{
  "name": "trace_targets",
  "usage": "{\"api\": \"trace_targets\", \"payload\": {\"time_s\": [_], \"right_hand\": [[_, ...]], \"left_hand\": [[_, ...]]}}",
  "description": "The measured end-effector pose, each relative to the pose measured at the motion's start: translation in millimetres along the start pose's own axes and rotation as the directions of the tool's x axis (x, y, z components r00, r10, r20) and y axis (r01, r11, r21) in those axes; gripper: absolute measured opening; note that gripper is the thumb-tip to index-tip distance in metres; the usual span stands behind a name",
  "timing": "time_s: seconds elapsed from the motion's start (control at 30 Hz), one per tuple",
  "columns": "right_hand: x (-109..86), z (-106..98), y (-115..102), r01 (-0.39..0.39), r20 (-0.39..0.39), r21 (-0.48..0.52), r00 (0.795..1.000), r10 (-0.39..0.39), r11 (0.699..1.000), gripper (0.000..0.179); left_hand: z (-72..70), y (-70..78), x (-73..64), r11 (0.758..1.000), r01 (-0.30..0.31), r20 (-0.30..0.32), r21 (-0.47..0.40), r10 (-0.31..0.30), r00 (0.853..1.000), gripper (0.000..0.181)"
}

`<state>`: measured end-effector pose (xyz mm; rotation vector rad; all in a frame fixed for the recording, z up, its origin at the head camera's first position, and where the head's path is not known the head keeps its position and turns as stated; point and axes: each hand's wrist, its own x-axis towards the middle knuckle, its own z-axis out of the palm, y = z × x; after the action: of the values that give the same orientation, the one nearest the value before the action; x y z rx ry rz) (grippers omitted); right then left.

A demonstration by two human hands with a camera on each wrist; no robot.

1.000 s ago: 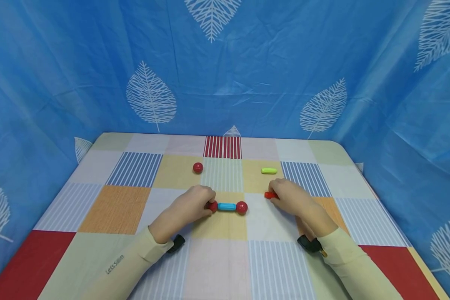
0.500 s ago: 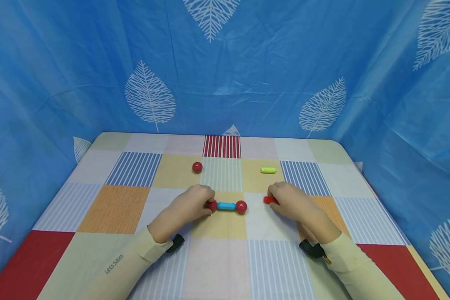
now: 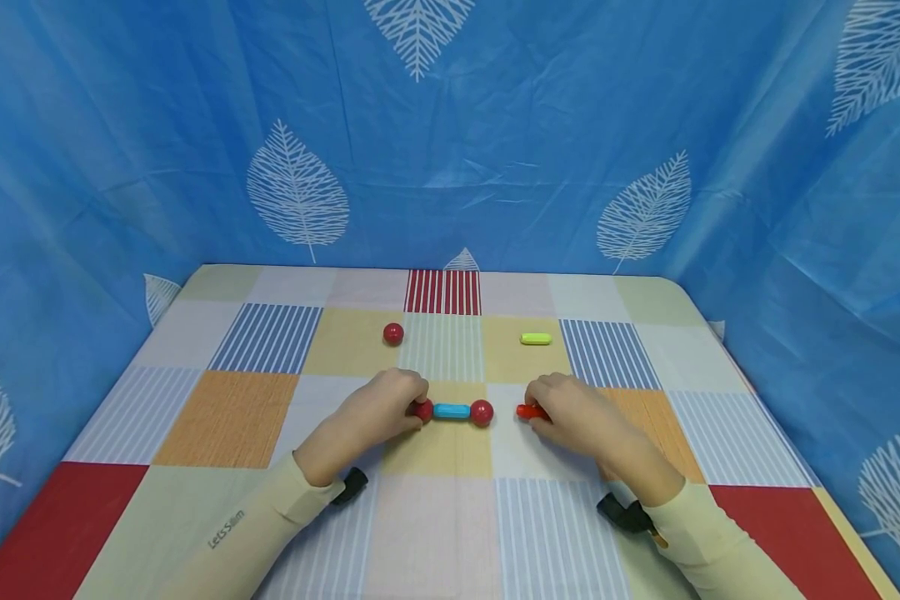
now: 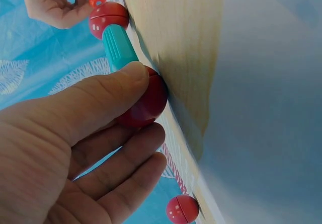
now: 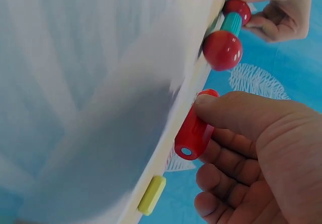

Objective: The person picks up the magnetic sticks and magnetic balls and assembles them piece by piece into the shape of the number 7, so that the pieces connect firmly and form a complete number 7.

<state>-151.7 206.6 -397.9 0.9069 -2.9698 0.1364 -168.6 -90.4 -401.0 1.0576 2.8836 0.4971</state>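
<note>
My left hand [image 3: 381,408] pinches a red ball [image 4: 147,101] between thumb and fingers at the left end of a joined piece. A blue ribbed rod [image 3: 452,412] links that ball to a second red ball [image 3: 482,413] on its right. Between the thumb and fingers of my right hand [image 3: 581,417] is a short red rod [image 5: 193,131], with a small silvery disc on the end that shows in the right wrist view. The red rod points left, a short gap from the second ball and roughly in line with the blue rod.
A loose red ball [image 3: 393,334] lies farther back on the left. Behind my right hand is a yellow-green rod [image 3: 536,339]. The patchwork cloth [image 3: 435,517] covers the table, and a blue leaf-print curtain [image 3: 495,150] stands around the back and sides.
My right hand has come nearer to me and slightly left with the red rod, closing toward the second ball. The left hand and the joined piece stay in place.
</note>
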Motion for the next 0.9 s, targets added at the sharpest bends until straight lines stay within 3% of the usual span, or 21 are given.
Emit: {"api": "trace_targets", "payload": {"time_s": [0.17,0.4,0.6,0.9], "right_hand": [[-2.3,3.3,-7.8,-0.042,-0.027,0.09,0.999,0.045,0.995,0.017],[-4.8,4.2,-21.4,-0.183,-0.006,0.252,0.982,0.19,0.95,0.016],[-7.7,3.3,-32.2,-0.252,0.01,0.277,0.966,0.26,0.927,0.015],[-12.1,3.3,-38.7,-0.298,0.016,0.319,0.951,0.309,0.9,0.014]], "left_hand": [[1.0,-0.8,0.0,1.0,-0.005,-0.002,0.0,0.005,1.0,0.029],[2.6,-1.8,0.0,1.0,-0.017,-0.012,0.01,0.017,1.0,0.029],[2.6,-1.5,0.1,1.0,-0.011,-0.007,0.015,0.011,1.0,0.029],[3.0,-1.8,0.6,1.0,-0.001,0.0,0.014,0.001,1.0,0.028]]}}
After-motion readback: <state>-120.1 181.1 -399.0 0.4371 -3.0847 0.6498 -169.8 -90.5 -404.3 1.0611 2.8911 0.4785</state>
